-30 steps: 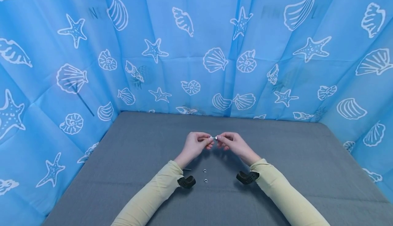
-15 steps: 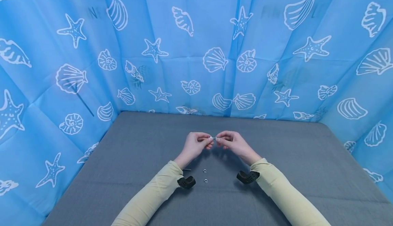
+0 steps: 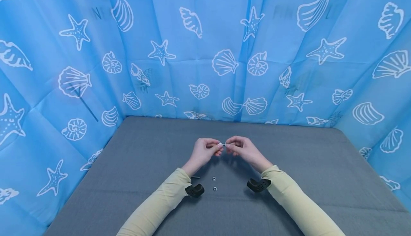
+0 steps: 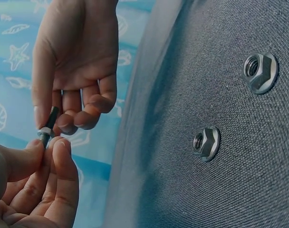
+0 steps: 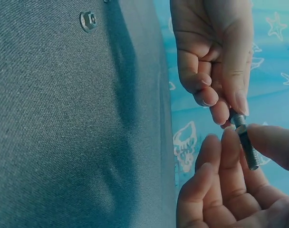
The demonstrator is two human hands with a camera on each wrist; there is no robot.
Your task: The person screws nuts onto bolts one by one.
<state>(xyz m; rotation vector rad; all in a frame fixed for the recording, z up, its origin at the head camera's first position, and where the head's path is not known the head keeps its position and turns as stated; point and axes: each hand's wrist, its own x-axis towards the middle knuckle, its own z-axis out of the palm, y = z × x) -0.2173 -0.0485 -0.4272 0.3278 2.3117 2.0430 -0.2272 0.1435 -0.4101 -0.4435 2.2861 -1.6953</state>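
Right wrist: nut [image 5: 240,128] on bolt [image 5: 251,156]

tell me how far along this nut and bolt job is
Done: a nut is on the bolt, thread showing on both sides. In hand: the left hand grips the bolt's other end; the right hand pinches the nut. Probably left: two flange nuts lie loose on the table, and a thin rod lies near the left sleeve.

The person wears pale yellow sleeves [image 3: 157,204] and black, perforated wristpieces [image 3: 194,190].
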